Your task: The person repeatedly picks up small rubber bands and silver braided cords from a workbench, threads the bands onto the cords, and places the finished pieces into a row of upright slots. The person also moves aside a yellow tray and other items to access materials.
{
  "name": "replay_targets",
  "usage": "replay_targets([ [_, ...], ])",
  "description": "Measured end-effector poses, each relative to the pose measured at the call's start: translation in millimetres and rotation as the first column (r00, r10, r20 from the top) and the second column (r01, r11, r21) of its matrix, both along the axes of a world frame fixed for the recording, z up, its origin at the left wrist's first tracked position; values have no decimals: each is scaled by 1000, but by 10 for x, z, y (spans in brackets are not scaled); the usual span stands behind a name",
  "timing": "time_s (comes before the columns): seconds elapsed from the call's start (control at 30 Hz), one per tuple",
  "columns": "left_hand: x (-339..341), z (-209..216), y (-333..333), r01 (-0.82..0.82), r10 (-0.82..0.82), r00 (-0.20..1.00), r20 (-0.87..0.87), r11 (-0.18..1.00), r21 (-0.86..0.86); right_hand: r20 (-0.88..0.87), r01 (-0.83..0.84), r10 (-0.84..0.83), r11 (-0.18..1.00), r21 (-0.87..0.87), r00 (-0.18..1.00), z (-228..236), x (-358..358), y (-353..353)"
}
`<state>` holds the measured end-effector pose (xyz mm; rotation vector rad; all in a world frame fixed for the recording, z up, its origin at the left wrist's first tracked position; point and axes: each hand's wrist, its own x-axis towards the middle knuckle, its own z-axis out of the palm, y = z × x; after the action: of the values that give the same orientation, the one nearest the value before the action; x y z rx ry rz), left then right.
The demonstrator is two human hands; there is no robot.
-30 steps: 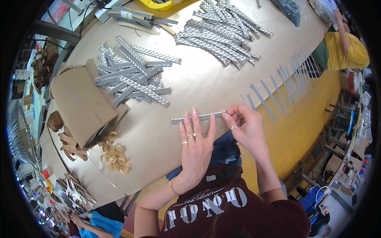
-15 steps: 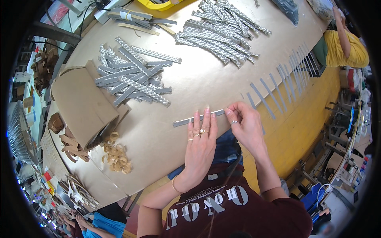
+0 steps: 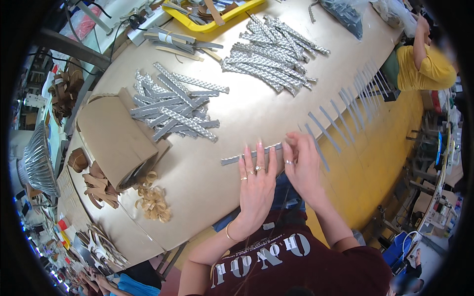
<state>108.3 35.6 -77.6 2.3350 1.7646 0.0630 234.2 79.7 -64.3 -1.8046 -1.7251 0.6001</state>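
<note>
A narrow grey strip with silver braid showing along its far edge (image 3: 230, 161) lies on the table near the front edge. My left hand (image 3: 258, 185) rests flat over it, fingers spread and fingertips on the strip. At the strip's right end, my right hand (image 3: 303, 165) has its thumb and bent fingers closed on the tip. Left of and beyond my hands is a pile of grey-backed braided strips (image 3: 175, 106). Farther back lies a heap of silver braided strips (image 3: 269, 59).
Grey strips (image 3: 324, 126) hang in a row over the table's right edge. A brown cardboard roll (image 3: 116, 140) and curled tan peelings (image 3: 153, 202) are at left. A yellow tray (image 3: 212, 24) sits at the back. A person in yellow (image 3: 425, 66) is at far right.
The whole view has shifted a little, with nearby table items now lower and farther right. My right fingers have changed their bend slightly at the strip's end; my left hand still lies on it.
</note>
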Motion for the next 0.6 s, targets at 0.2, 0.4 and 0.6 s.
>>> replay_targets([
  [0.2,-55,-32,-36,-35,44,988,148,998,-59,497,-239,117,953,189,860,-206,83,-310],
  [0.4,-490,76,-118,-116,146,968,202,981,-155,487,-170,62,969,181,871,-246,54,-343],
  [0.6,-649,101,-207,-191,203,974,102,975,-111,360,-88,-11,962,259,933,-160,16,-283],
])
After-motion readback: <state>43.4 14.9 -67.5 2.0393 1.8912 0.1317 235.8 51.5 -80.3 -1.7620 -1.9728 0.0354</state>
